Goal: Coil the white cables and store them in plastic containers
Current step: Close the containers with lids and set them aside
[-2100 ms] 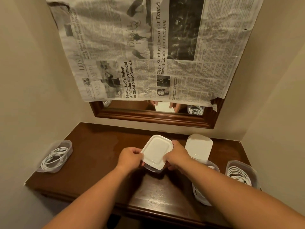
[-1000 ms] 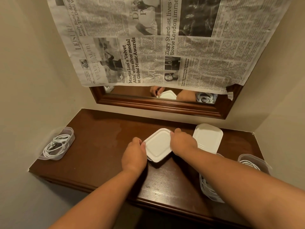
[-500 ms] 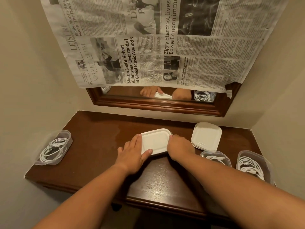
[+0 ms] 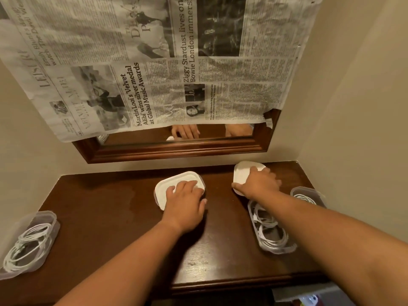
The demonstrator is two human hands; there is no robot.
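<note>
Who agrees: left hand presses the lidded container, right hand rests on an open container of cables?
No: the head view shows the right hand on the loose white lids, not an open container. The left hand does press the lidded container.

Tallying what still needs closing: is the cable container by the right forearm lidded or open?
Open. The container has no lid on it; its coiled white cables show uncovered from above.
</note>
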